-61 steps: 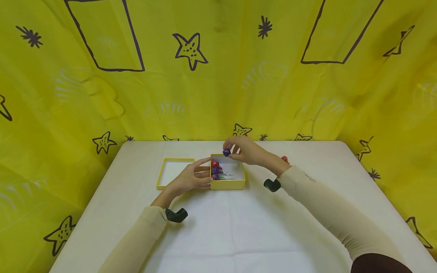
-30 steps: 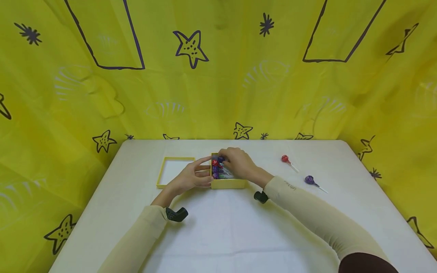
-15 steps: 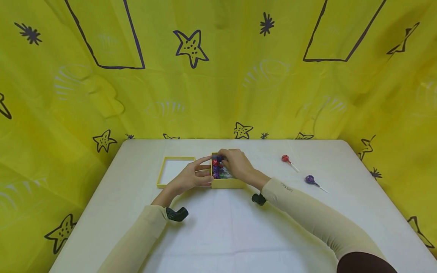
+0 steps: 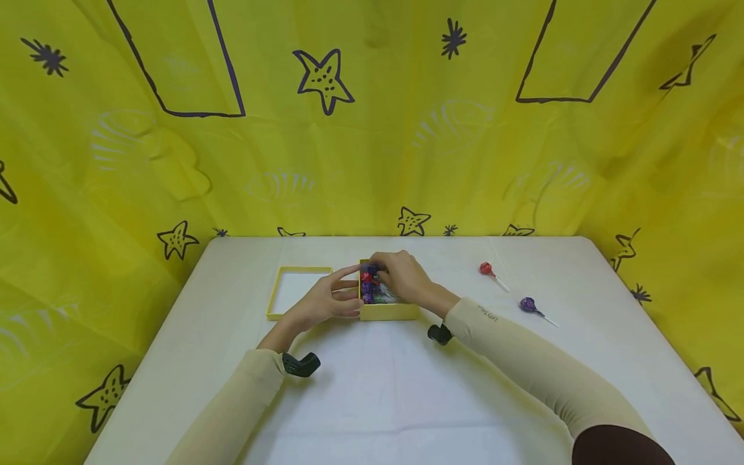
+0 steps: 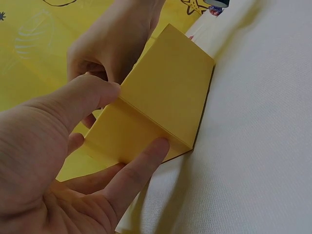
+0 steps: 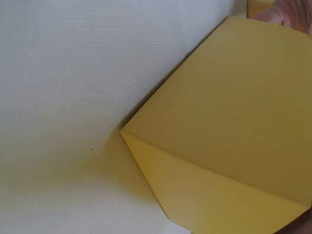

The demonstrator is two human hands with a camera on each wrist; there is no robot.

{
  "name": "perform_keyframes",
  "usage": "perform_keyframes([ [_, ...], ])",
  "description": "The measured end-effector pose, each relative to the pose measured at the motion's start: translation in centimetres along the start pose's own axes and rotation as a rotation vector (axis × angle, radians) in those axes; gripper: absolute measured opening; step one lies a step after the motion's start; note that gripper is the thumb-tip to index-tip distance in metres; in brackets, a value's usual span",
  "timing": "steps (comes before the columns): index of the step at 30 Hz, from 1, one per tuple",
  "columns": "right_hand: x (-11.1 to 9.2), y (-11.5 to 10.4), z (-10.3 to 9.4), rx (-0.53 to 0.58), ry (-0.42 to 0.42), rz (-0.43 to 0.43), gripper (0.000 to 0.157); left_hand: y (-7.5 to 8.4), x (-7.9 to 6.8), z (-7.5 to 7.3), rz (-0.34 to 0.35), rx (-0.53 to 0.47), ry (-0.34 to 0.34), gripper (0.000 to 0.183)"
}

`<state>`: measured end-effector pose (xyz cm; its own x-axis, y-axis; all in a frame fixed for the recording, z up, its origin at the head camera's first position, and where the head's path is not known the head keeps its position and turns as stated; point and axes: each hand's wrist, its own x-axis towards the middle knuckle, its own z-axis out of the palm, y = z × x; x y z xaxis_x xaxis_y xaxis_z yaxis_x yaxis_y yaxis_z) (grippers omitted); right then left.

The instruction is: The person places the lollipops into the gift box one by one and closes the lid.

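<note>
A yellow box (image 4: 389, 313) stands upright on the white table, its top off, with red and purple wrapped lollipops (image 4: 367, 290) along its left side. My left hand (image 4: 321, 302) lays extended, spread fingers against the box's left wall; the left wrist view shows the fingertips on that yellow wall (image 5: 129, 124). Reaching in from the right, my right hand (image 4: 405, 278) has curled fingers down inside the box, at a purple lollipop (image 4: 374, 268) in the back left corner. Its fingertips are partly hidden. The right wrist view shows mostly the box's outer walls (image 6: 214, 107).
A yellow-rimmed white lid (image 4: 280, 292) lies left of the box, partly behind the left hand. To the right lie a loose red lollipop (image 4: 485, 268) and a purple lollipop (image 4: 527, 305). A yellow patterned curtain (image 4: 372, 161) surrounds the table.
My right hand has brought the purple lollipop from above the box's back edge down inside it, and has stayed nearly still this last half second. The left hand keeps its place on the box.
</note>
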<state>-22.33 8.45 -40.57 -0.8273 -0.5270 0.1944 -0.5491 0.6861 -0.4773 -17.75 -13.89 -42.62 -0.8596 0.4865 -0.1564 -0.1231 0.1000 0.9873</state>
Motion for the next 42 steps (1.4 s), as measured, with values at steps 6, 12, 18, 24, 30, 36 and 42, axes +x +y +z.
perform_keyframes([
  [6, 0.1, 0.0, -0.2, 0.014, -0.023, 0.001, 0.026, 0.1, 0.0, 0.0, 0.004, -0.002, -0.004, 0.082],
  [12, 0.0, 0.1, -0.5, 0.013, -0.066, 0.012, 0.03, 0.0, -0.1, -0.1, 0.001, -0.01, -0.005, 0.082],
  [18, -0.2, 0.1, -1.4, 0.003, -0.109, -0.019, 0.037, 0.0, 0.0, 0.0, -0.007, 0.005, 0.001, 0.082],
  [24, -0.4, 0.4, -2.5, 0.051, -0.149, -0.049, 0.04, 0.0, 0.0, 0.0, -0.01, 0.02, 0.005, 0.083],
  [30, -0.6, 0.6, -3.2, 0.097, -0.17, -0.07, 0.042, -0.1, 0.0, -0.1, -0.001, 0.018, 0.001, 0.083],
  [36, -0.7, 0.9, -3.3, 0.097, -0.18, -0.077, 0.043, -0.1, 0.0, -0.1, -0.003, 0.012, 0.006, 0.082],
  [42, -0.8, 1.4, -4.0, 0.097, -0.179, -0.154, 0.043, 0.1, -0.1, 0.1, -0.013, 0.025, 0.008, 0.081],
])
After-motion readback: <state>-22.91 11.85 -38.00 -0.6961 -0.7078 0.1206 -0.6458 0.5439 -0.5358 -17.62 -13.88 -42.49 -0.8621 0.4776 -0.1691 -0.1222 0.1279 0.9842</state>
